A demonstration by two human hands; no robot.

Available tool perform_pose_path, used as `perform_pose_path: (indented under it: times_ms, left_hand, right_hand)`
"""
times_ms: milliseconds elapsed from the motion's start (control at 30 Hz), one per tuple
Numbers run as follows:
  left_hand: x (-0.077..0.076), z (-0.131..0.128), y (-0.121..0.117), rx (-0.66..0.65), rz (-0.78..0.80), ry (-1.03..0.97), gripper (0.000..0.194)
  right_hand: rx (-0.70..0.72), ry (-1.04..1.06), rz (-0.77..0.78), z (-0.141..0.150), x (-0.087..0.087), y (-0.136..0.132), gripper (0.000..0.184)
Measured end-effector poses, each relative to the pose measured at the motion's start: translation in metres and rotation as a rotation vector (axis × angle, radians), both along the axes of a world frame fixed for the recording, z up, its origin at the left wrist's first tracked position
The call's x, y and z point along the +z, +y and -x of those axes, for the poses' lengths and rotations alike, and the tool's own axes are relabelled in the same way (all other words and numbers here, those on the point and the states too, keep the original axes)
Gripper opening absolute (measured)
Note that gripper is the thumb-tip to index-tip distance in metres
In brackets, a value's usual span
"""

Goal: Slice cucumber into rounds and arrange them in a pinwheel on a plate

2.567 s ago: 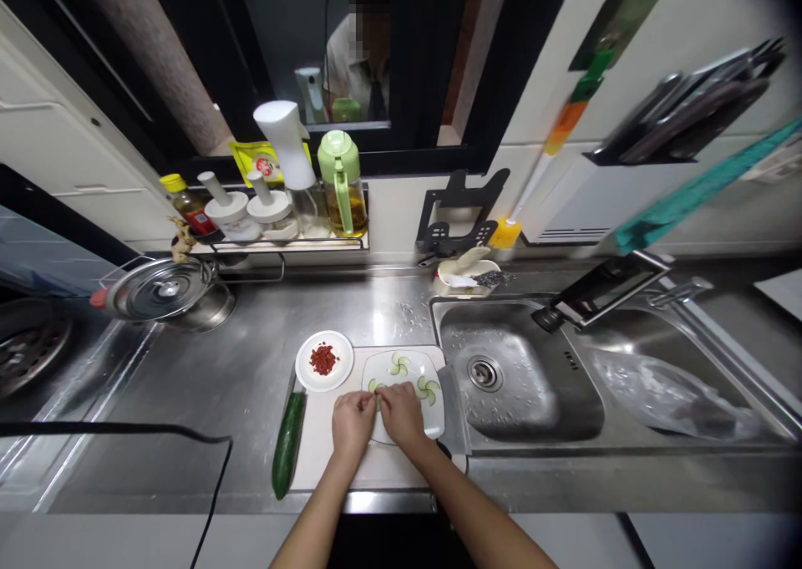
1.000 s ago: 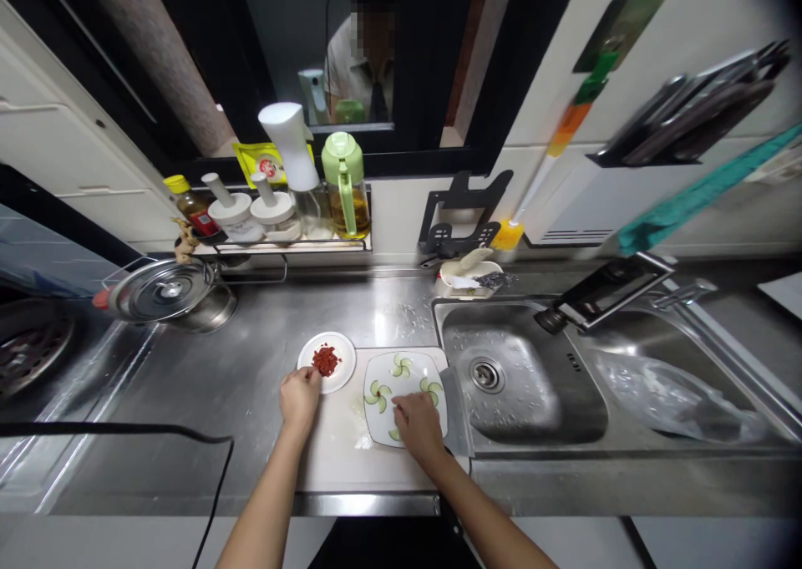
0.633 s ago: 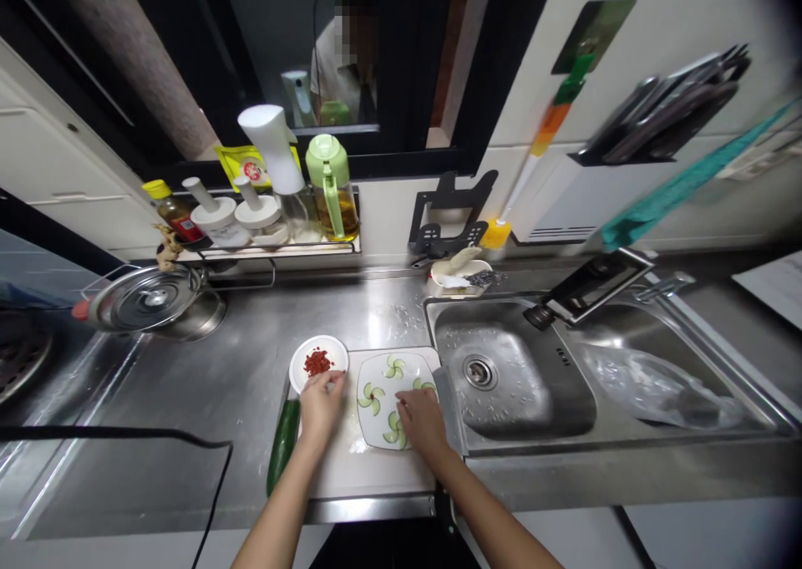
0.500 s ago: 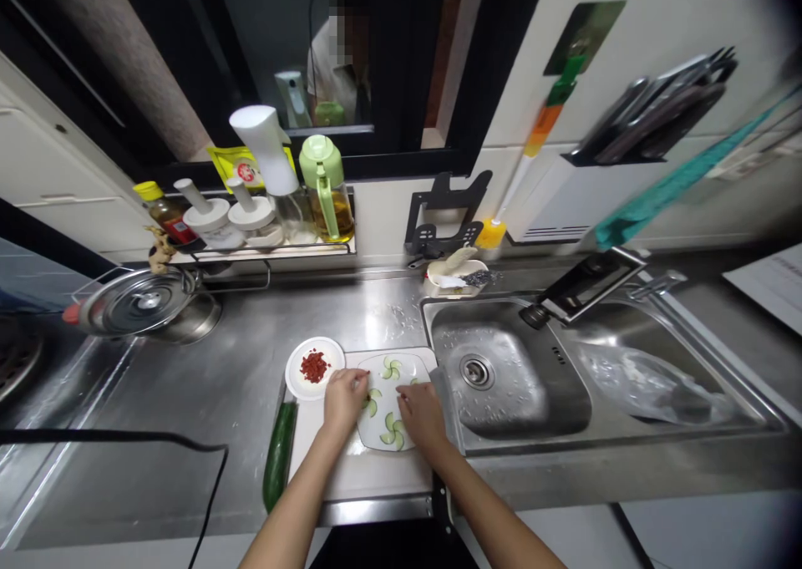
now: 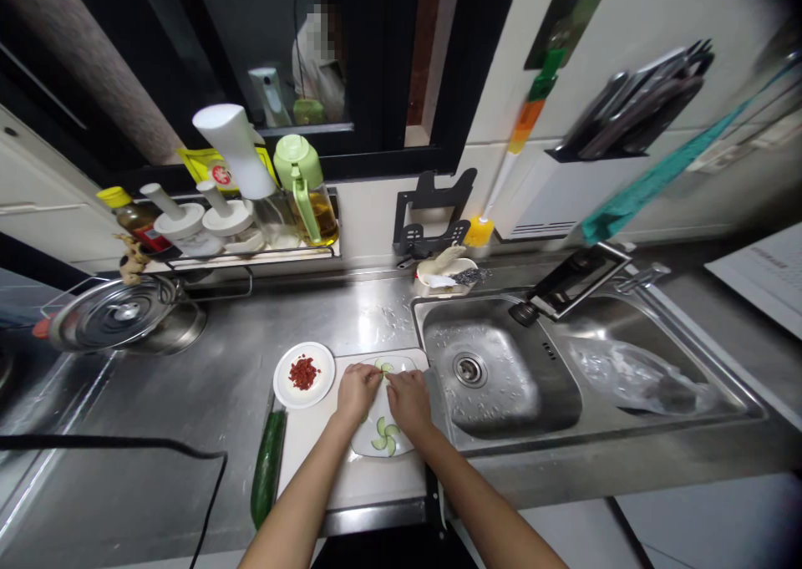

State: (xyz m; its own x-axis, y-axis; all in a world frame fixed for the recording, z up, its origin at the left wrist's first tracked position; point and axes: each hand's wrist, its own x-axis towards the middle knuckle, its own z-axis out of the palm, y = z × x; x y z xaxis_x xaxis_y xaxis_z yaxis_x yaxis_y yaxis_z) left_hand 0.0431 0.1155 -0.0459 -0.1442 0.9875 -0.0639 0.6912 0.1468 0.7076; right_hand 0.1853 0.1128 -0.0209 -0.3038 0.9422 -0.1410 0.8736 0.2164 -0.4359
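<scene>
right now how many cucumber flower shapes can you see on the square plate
2. One cucumber flower lies at the near edge of the square plate; another peeks out at the far edge between the left hand and right hand. The hands may hide more.

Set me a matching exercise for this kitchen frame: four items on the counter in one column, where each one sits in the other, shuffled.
Items:
1. whole cucumber
2. red chopped bits
3. pot lid
4. clear plastic bag

Places:
A. in the sink's right-hand part
B. on the small round white plate
C. along the left edge of the white cutting board
D. far left of the counter, below the condiment rack

Pairs: 1-C, 2-B, 3-D, 4-A
</scene>
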Motion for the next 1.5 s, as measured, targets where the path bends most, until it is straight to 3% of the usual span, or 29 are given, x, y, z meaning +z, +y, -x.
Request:
perform_pose_path:
  times_ms: [767,1300,1500]
  left_hand:
    - [-0.007,-0.003,0.002,-0.026,-0.007,0.076,0.020]
    - [0.001,0.000,-0.001,0.000,0.013,0.061,0.021]
    - [0.010,0.012,-0.015,0.067,-0.032,0.062,0.022]
  right_hand:
    - [0.040,-0.082,0.024,0.005,-0.002,0.005,0.037]
    - [0.014,-0.047,0.026,0.004,-0.001,0.004,0.037]
    - [0.022,-0.065,0.047,0.003,0.005,0.002,0.035]
